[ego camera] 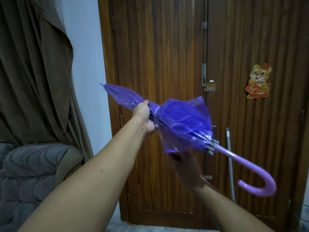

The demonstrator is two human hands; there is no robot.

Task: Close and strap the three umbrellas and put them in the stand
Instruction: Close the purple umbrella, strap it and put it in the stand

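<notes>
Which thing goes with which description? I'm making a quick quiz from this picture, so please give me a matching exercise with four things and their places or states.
Things:
1. purple umbrella
2. left hand
3. tiger sticker
4. grey pole

Descriptions:
A. stuck on the wooden door
B. leaning upright against the door
C. closed, held tilted in the air
D. gripping the folded canopy near the strap

Pairs: 1-C, 2-D, 3-A, 4-B
</notes>
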